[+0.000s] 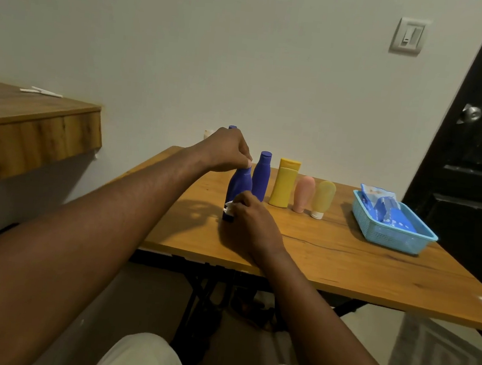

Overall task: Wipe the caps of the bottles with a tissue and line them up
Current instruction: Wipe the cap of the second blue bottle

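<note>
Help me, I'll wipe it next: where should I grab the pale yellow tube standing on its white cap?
Grip the pale yellow tube around its wide upper body, coming from the right or front. It stands on its white cap, so it may tip, and the pink tube stands close on its left; the side toward the blue basket has room.

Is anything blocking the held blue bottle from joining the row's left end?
Nothing visible does. The held blue bottle is right beside the standing blue bottle that ends the row; the right hand, with the tissue, hides part of the gap.
</note>
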`<state>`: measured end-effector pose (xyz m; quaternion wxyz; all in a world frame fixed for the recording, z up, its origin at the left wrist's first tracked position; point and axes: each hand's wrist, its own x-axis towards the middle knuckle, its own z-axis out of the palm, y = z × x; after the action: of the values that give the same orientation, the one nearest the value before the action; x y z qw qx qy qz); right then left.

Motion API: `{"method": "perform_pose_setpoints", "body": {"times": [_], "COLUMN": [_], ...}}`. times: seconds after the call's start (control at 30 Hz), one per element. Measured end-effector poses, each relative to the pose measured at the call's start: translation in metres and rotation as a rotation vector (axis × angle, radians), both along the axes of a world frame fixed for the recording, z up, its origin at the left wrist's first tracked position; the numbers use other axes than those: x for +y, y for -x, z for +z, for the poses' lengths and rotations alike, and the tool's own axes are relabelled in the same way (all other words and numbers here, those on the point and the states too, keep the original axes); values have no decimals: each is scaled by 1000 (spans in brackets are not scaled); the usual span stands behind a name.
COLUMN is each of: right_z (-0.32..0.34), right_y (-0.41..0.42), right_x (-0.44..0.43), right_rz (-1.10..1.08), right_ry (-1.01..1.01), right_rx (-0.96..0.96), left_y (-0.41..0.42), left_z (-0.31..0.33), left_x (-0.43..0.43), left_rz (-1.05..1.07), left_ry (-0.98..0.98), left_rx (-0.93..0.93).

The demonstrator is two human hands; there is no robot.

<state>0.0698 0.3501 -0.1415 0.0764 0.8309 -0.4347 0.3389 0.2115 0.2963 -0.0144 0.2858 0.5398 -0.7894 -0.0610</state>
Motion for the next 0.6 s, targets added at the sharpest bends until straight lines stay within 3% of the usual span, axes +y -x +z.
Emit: {"method": "perform_pose_setpoints", "body": {"times": [0.27,0.4,0.6], "right_z": [0,0,0], "right_y": [5,4,1], "right_x": [-6,0,-3], "right_rz": [-93,-88,1], "right_ry": [114,12,-64], "right_rx": [-58,-109,-1], "left_y": [1,2,1], "left_z": [0,1,8], "left_x": [3,1,0], "left_rz": [-3,-18,-32], "left_ry": [1,0,-7], "left_rx": [-15,-31,-97]}}
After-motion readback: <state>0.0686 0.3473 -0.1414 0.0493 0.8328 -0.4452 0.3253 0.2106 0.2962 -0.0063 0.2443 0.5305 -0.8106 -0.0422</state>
